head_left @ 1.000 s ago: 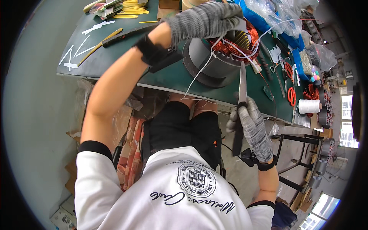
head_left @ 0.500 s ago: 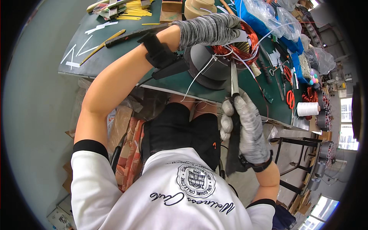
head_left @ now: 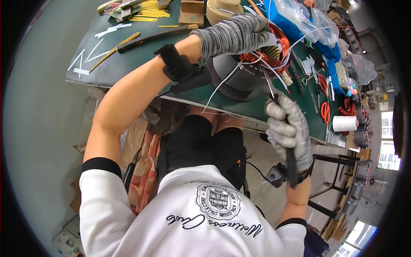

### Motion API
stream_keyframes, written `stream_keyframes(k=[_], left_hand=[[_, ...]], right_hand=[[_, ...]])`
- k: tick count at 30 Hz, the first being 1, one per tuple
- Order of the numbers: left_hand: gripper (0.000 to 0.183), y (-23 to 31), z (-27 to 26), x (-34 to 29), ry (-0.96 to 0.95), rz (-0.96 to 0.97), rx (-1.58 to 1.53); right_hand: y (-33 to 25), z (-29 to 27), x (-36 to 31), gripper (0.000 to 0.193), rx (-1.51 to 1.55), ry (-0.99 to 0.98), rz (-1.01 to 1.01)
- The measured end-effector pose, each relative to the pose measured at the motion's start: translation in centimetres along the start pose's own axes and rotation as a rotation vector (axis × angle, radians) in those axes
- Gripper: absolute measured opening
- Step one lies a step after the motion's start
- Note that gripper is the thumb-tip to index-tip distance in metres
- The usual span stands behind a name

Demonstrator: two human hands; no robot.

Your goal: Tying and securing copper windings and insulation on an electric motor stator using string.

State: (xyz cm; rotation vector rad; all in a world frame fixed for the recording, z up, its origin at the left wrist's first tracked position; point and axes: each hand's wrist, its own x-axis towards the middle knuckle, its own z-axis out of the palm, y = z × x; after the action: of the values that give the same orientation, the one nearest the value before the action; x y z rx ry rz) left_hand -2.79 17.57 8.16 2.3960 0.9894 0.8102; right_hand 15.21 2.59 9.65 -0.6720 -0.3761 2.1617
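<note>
A motor stator with copper windings lies on its side at the table's near edge, its dark round housing facing left. White sleeved leads and a white cord hang from it. Over the top of the windings, my left hand in a grey knit glove is closed, with a white paper slip sticking out by its fingertips. My gloved right hand grips a flat-bladed tool with a black handle. The thin metal blade points up toward the stator's near side; whether its tip touches the windings I cannot tell.
A dark brush-like tool with a wooden end, paper strips and yellow sticks lie left. Right are scissors, red-handled scissors, a white thread spool and blue bins. Another person's hand shows far off.
My right hand has moved right and slightly up, drawing the tool back from the windings and turning its blade edge-on. My left hand stays at the windings.
</note>
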Motion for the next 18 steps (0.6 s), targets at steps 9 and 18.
stream_keyframes(k=[9, 18], left_hand=[[0.038, -1.4, 0.7, 0.6, 0.0, 0.104, -0.056], [0.036, -0.5, 0.4, 0.8, -0.014, 0.008, -0.031]], right_hand=[[-2.2, 0.4, -0.5, 0.016, -0.079, 0.125, 0.158], [-4.9, -5.8, -4.6, 0.049, -2.487, 0.041, -0.768]])
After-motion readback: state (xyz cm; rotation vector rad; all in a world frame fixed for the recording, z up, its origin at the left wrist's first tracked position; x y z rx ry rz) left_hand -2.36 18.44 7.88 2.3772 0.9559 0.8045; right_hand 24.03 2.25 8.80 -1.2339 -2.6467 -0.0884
